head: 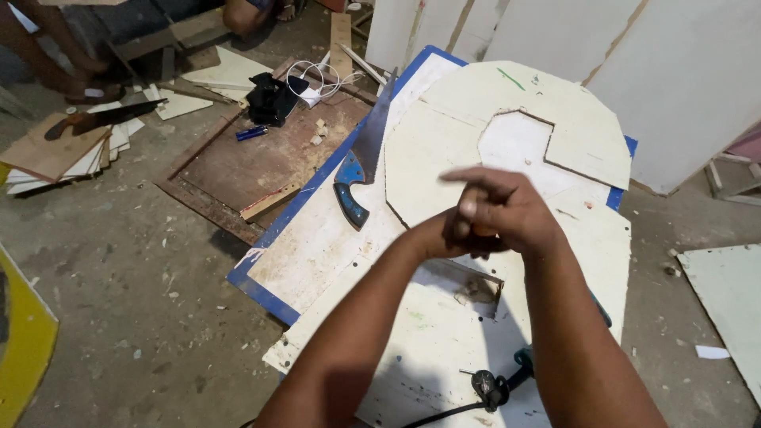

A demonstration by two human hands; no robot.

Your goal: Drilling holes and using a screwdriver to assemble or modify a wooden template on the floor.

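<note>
Overhead, left hand (464, 230) and right hand (507, 208) clasped, grip state unclear, above chalky angular board (444, 135).

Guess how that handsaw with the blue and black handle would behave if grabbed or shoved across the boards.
The handsaw lies flat on a white board, so it would probably slide rather than roll. Its blade looks long and thin, likely flexing if lifted by the tip. The chunky handle likely makes that end heavier. Both hands are clasped together, away from it.

Dusty concrete floor (119, 261) — white boards (444, 333), brown panel (254, 162), scrap stack (63, 150).
</note>
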